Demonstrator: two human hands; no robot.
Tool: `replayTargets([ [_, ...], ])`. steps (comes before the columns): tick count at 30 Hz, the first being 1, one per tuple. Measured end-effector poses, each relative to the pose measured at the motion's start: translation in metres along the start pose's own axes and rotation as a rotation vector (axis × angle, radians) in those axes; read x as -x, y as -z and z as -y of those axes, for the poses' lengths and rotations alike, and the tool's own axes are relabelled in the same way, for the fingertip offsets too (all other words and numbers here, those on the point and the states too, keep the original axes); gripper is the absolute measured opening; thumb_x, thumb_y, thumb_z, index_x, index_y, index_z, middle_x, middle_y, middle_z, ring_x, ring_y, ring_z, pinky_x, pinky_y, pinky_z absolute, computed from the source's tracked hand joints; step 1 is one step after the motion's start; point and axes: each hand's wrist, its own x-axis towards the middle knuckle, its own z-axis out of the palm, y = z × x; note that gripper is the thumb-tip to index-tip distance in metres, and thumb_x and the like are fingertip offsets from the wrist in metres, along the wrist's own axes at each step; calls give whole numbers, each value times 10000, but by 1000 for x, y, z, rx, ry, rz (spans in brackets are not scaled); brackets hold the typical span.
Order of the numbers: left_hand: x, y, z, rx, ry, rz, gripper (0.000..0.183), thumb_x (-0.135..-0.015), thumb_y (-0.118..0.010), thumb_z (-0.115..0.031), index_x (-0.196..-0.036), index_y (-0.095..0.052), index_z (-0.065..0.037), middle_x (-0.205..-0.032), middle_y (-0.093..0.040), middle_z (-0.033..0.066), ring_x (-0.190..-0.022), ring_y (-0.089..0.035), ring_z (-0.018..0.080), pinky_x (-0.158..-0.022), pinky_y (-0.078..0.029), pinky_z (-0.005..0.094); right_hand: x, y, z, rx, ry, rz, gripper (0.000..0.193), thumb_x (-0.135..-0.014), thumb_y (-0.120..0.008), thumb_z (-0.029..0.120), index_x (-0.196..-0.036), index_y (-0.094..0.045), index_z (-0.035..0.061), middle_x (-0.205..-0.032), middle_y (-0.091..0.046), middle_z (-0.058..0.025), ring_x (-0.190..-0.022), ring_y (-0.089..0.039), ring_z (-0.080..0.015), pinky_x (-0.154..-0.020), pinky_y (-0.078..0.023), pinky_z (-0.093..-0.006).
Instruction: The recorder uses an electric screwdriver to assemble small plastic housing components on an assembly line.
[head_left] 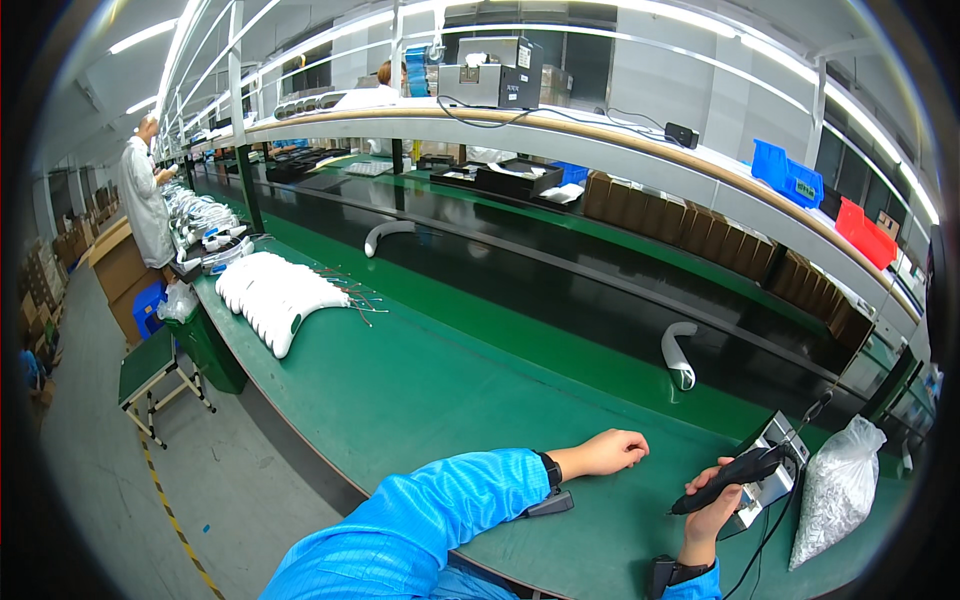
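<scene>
In my right hand (708, 513) is a black electric screwdriver (738, 476). It lies nearly level, its tip pointing left, and hangs on a cord from above. My left hand (603, 453) rests on the green worktable (440, 400) with its fingers curled; nothing shows in them. Just behind the screwdriver stands a silver box-shaped device (778, 440), partly hidden by the tool and hand. A clear plastic bag of small white pieces (838, 490) sits to its right. Beyond my hands, a curved white part (678, 355) lies on the conveyor's near edge.
Many curved white shells (275, 290) with wires lie in a row at the table's left. Another curved part (388, 235) is on the dark conveyor (500, 265). A shelf (600, 130) above carries blue (787, 172) and red bins (865, 232). A person (146, 190) stands far left.
</scene>
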Motion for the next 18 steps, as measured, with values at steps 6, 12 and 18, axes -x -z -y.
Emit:
replayTargets([
  [6, 0, 0, -1, -19, -16, -2, 237, -914, -520, -176, -1028, -601, 15, -828, -645, 80, -730, -612, 160, -687, -501, 313, 0, 1, 0, 0, -4, -2, 660, -856, -462, 652, -1123, -440, 48, -714, -473, -31, -575, -492, -118, -548, -427, -258],
  [12, 0, 1, -2, -24, -14, -3, 236, -914, -519, -177, -1023, -602, 15, -828, -647, 83, -732, -616, 162, -686, -501, 316, 0, 0, 0, 2, 2, 4, 653, -859, -461, 647, -1121, -442, 50, -714, -474, -32, -574, -492, -119, -548, -428, -258],
  [18, 0, 1, -3, -29, -12, 0, 236, -916, -515, -176, -1025, -601, 15, -829, -646, 82, -736, -617, 164, -689, -502, 316, 0, 1, 0, -2, 0, 8, 655, -857, -467, 647, -1119, -443, 48, -713, -474, -33, -576, -493, -118, -550, -430, -258],
])
